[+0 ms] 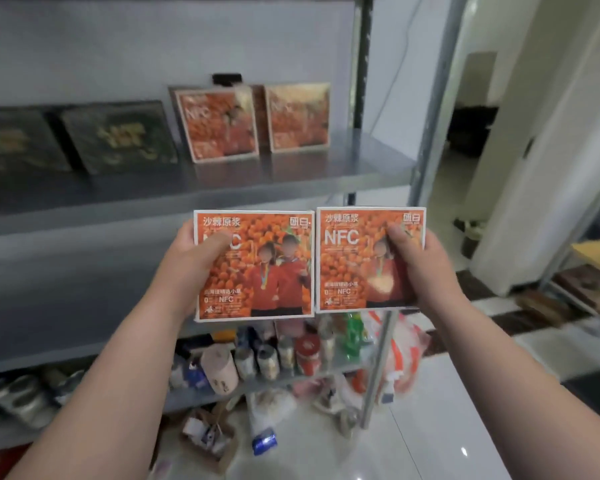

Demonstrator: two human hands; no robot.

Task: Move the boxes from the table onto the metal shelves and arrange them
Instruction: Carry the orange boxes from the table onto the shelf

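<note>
I hold two orange NFC boxes upright, side by side and touching, in front of the metal shelves. My left hand [191,254] grips the left orange box [257,271] by its left edge, thumb on the front. My right hand [420,261] grips the right orange box [357,265] by its right edge. On the upper shelf board [222,181] two more orange boxes [219,124] [298,116] lean upright against the back. Left of them stand two dark green boxes [118,140] [14,143].
A lower shelf [291,375] carries several jars, cans and bottles. A grey upright post [433,98] marks the rack's right front corner. Bags and a small open carton [208,441] lie on the white tiled floor. A doorway opens at the right.
</note>
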